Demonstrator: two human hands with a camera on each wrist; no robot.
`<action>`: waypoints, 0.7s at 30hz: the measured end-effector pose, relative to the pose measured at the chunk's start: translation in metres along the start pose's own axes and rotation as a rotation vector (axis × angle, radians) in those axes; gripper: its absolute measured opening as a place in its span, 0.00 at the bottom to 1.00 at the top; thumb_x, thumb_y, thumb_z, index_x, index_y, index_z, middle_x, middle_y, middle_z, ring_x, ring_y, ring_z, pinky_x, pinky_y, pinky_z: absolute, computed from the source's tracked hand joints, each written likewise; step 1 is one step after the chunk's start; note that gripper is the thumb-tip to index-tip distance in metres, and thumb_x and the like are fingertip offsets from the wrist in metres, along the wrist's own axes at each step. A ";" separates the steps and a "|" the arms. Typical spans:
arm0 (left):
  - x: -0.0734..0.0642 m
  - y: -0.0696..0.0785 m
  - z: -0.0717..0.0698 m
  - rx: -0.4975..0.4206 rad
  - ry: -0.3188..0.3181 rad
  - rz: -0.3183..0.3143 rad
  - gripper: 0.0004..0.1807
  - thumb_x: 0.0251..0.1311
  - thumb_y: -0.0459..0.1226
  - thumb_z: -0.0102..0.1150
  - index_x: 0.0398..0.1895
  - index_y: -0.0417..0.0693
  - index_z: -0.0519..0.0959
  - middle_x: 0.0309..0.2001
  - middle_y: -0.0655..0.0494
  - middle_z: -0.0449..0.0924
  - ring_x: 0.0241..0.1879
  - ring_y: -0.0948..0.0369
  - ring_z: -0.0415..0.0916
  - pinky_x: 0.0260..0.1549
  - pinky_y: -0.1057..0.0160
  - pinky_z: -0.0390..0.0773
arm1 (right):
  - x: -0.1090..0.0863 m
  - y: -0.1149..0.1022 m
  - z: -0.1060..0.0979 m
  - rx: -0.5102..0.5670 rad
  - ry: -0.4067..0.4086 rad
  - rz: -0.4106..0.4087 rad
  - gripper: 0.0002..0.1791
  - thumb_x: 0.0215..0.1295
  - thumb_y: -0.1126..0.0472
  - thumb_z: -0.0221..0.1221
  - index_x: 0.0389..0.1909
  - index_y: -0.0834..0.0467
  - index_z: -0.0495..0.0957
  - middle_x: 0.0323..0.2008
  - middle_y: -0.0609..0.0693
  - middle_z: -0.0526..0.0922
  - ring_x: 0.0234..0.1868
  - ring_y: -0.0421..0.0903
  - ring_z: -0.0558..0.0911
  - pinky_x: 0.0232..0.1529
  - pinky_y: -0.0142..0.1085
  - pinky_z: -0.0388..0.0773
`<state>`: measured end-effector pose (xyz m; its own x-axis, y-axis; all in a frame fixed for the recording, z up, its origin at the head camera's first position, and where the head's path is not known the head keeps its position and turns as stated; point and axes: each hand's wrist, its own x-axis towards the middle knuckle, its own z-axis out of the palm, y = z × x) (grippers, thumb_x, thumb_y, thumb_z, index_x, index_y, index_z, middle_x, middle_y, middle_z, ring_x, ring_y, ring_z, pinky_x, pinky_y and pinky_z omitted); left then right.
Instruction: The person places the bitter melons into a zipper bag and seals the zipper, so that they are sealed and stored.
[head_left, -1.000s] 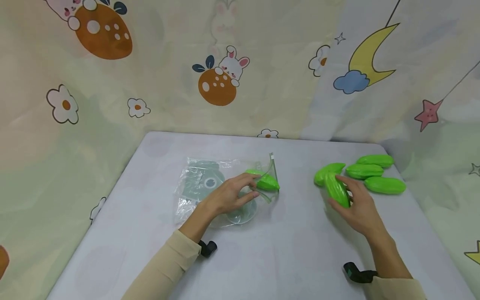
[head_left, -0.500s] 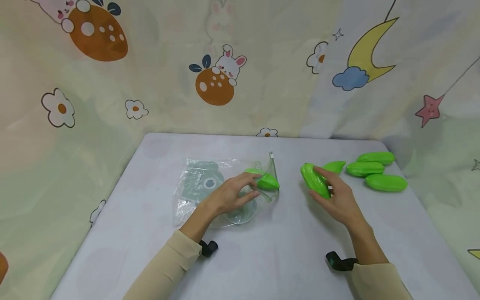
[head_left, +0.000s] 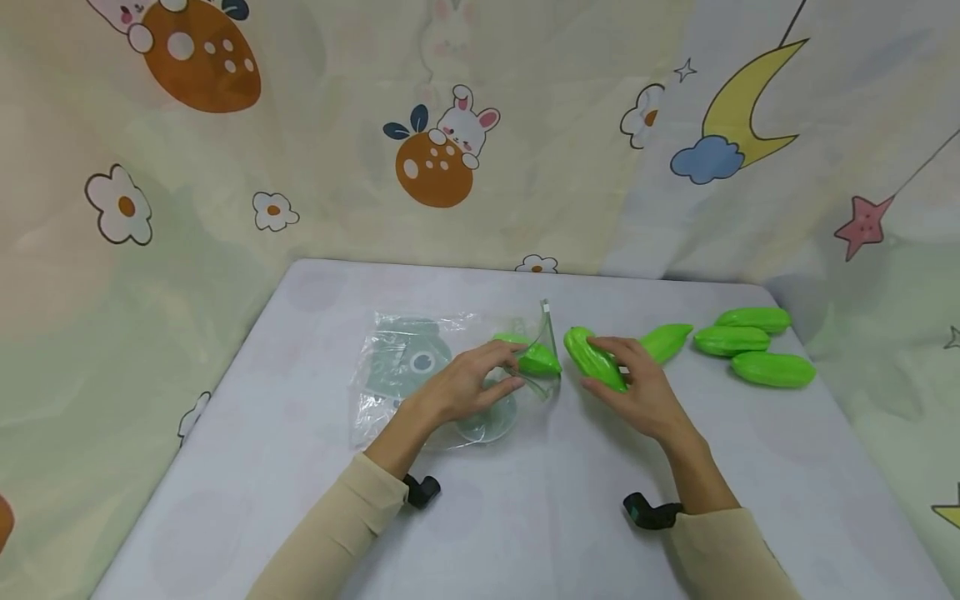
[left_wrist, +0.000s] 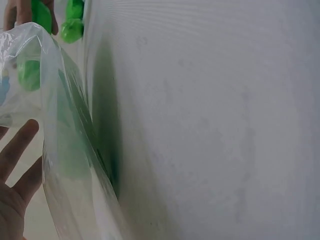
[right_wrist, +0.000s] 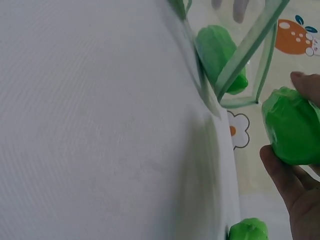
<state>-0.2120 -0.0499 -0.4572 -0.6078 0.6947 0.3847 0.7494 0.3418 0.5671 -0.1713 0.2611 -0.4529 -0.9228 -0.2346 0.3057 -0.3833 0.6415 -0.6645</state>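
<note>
My right hand (head_left: 637, 387) grips a green ridged toy vegetable (head_left: 588, 354), long with blunt ends, just right of the bag's mouth. A clear zip bag (head_left: 405, 379) with a pale green printed bear lies on the table, its mouth held apart on the right. Inside the mouth rests another green toy vegetable (right_wrist: 215, 50). My left hand (head_left: 468, 383) is at the mouth, fingers and thumb spread apart. In the left wrist view its fingers (left_wrist: 17, 150) look straight beside the plastic (left_wrist: 70, 150). The exact contact with the bag is unclear.
One green toy vegetable (head_left: 667, 342) lies behind my right hand, partly hidden. Several more (head_left: 772, 369) lie in a group at the table's right edge. The white table (head_left: 570, 517) meets a patterned cloth backdrop (head_left: 330, 150) at its far side.
My right hand has carried the green toy vegetable left, from beside the others to near the bag's mouth. The one behind it has come more into view. My left hand and the bag stay put.
</note>
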 end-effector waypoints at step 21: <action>-0.003 0.003 -0.004 0.025 0.003 0.001 0.07 0.74 0.44 0.60 0.46 0.52 0.76 0.68 0.50 0.75 0.63 0.59 0.78 0.63 0.61 0.76 | -0.003 -0.001 0.010 0.047 -0.014 -0.017 0.31 0.62 0.64 0.71 0.66 0.59 0.73 0.60 0.60 0.77 0.57 0.63 0.81 0.49 0.58 0.83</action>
<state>-0.2092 -0.0535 -0.4538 -0.6077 0.6933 0.3873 0.7565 0.3569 0.5481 -0.1689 0.2535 -0.4598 -0.9163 -0.2560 0.3080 -0.4004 0.6027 -0.6903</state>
